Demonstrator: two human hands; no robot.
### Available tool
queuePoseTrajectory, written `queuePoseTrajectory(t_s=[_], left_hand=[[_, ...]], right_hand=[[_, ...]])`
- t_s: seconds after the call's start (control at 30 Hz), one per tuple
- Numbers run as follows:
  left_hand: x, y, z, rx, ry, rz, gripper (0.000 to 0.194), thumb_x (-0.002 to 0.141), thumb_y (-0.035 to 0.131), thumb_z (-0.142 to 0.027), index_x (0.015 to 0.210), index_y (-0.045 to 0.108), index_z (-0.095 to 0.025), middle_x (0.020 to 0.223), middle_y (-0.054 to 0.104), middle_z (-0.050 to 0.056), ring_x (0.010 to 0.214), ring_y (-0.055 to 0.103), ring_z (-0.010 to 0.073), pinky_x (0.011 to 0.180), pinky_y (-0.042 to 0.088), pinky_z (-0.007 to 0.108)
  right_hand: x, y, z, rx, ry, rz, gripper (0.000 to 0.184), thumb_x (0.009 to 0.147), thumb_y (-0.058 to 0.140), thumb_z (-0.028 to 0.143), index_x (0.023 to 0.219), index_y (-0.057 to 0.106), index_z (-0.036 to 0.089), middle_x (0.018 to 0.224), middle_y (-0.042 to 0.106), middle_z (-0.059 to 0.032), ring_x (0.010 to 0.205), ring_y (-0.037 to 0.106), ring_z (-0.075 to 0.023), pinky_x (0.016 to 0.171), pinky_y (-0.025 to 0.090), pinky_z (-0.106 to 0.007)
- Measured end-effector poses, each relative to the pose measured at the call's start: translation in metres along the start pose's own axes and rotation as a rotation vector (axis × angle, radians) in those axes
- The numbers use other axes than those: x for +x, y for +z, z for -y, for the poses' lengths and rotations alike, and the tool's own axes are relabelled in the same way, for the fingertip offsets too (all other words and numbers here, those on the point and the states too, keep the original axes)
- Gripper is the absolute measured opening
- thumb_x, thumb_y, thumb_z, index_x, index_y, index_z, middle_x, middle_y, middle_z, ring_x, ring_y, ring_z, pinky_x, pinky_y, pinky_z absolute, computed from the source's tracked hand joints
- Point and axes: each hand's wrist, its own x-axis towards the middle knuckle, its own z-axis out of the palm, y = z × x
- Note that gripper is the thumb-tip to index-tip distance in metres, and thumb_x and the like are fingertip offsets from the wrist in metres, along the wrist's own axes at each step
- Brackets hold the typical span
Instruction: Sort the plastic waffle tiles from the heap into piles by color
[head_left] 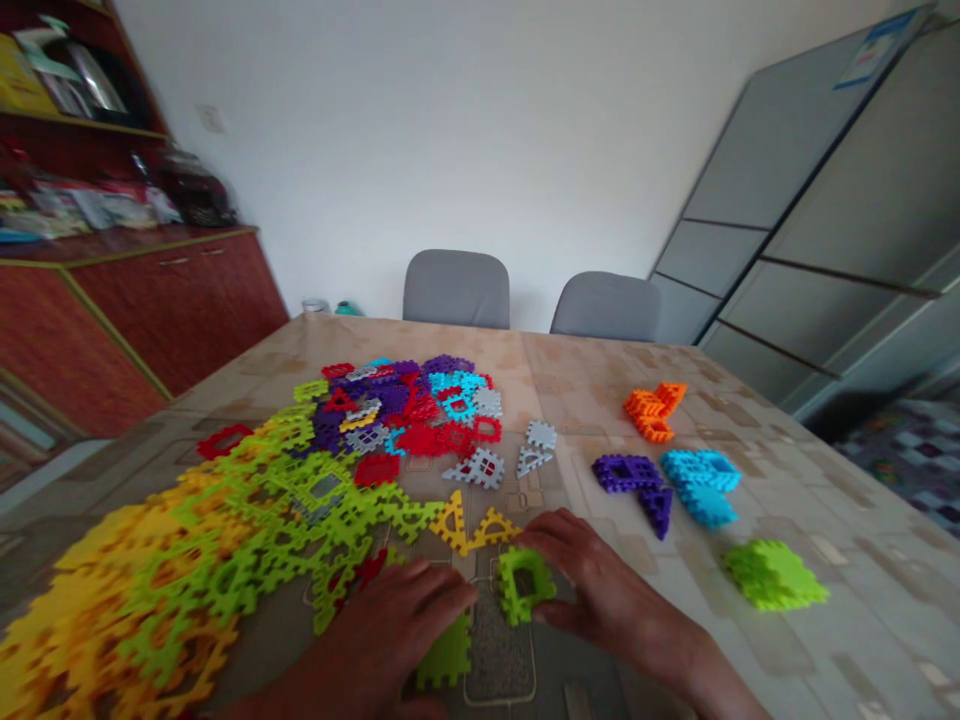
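Note:
My right hand (600,585) pinches a lime green square interlocking tile (523,584) with a hole in its middle, thumb below and fingers over its top edge. My left hand (390,625) lies palm down just left of it, fingers curled over another lime green tile (448,655) flat on the table. Two yellow triangle tiles (472,525) lie just beyond my fingers. A big loose heap of lime green tiles (285,500) and yellow tiles (90,610) spreads to the left.
Red, purple, cyan and grey tiles (420,405) are piled mid-table. Sorted stacks stand on the right: orange (654,410), purple (637,478), cyan (701,482), lime green (772,575). Two grey chairs (456,288) stand behind the table; a wooden cabinet (150,300) is on the left and a grey cabinet (825,200) on the right.

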Motion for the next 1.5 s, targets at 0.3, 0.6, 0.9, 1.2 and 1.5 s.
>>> queuePoseTrajectory(t_s=[0.3, 0.6, 0.9, 1.2, 1.5], left_hand=[[0.001, 0.000, -0.001, 0.035, -0.037, 0.054, 0.075, 0.070, 0.080, -0.018, 0.140, 0.055, -0.029, 0.145, 0.057, 0.009, 0.130, 0.051, 0.0369, 0.107, 0.044, 0.049], [0.002, 0.012, 0.008, 0.047, -0.013, 0.038, 0.079, 0.070, 0.075, -0.015, 0.144, 0.051, -0.028, 0.141, 0.058, 0.010, 0.128, 0.050, 0.0359, 0.109, 0.041, 0.050], [-0.005, 0.010, 0.006, 0.043, 0.090, -0.063, 0.070, 0.074, 0.082, -0.027, 0.138, 0.054, -0.028, 0.131, 0.064, 0.009, 0.118, 0.058, 0.0338, 0.103, 0.047, 0.049], [-0.019, -0.061, 0.094, 0.184, -0.120, -0.396, 0.045, 0.089, 0.063, -0.028, 0.134, 0.061, -0.029, 0.140, 0.062, 0.006, 0.130, 0.055, 0.0286, 0.112, 0.040, 0.042], [-0.030, -0.078, 0.144, 0.120, -0.267, -0.478, 0.044, 0.082, 0.062, -0.037, 0.122, 0.069, -0.021, 0.123, 0.072, 0.014, 0.116, 0.066, 0.0373, 0.103, 0.047, 0.051]], right_hand=[[-0.003, -0.006, -0.005, 0.004, -0.057, 0.044, 0.062, 0.077, 0.076, 0.015, 0.135, 0.059, 0.029, 0.127, 0.065, -0.0044, 0.120, 0.055, -0.0246, 0.106, 0.039, -0.041], [0.000, 0.003, 0.001, -0.044, -0.047, 0.068, 0.064, 0.076, 0.077, 0.015, 0.136, 0.057, 0.026, 0.125, 0.065, -0.0069, 0.118, 0.055, -0.0259, 0.104, 0.040, -0.041], [0.001, 0.007, 0.003, -0.063, 0.020, 0.136, 0.073, 0.074, 0.071, 0.011, 0.143, 0.052, 0.025, 0.140, 0.058, -0.0110, 0.129, 0.051, -0.0299, 0.111, 0.038, -0.046], [0.000, 0.016, -0.008, -0.103, 0.068, 0.178, 0.078, 0.073, 0.067, 0.010, 0.147, 0.050, 0.025, 0.147, 0.054, -0.0108, 0.136, 0.047, -0.0307, 0.116, 0.035, -0.048], [-0.006, 0.011, -0.013, -0.099, 0.119, 0.232, 0.076, 0.079, 0.073, 0.030, 0.150, 0.048, 0.022, 0.154, 0.047, -0.0154, 0.144, 0.038, -0.0386, 0.118, 0.032, -0.058]])
